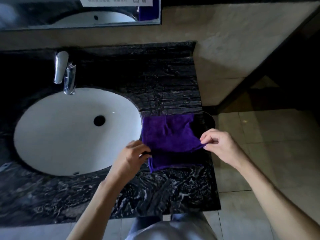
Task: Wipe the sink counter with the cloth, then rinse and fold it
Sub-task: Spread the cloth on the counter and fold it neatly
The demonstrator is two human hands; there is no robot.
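Note:
A purple cloth (pixel 170 135) lies on the black marble counter (pixel 155 189), just right of the white oval sink (pixel 57 135). Its upper layer is folded back over a lower layer that shows along the near edge. My left hand (pixel 132 157) pinches the cloth's near left corner beside the sink rim. My right hand (pixel 217 144) pinches the near right corner of the upper layer, lifted slightly above the counter.
A chrome faucet (pixel 66 73) stands behind the sink. A mirror (pixel 78 18) hangs on the beige wall above. The counter's right edge falls off to a tiled floor (pixel 259 135), close to my right hand. A dark round object (pixel 210 121) sits beyond that edge.

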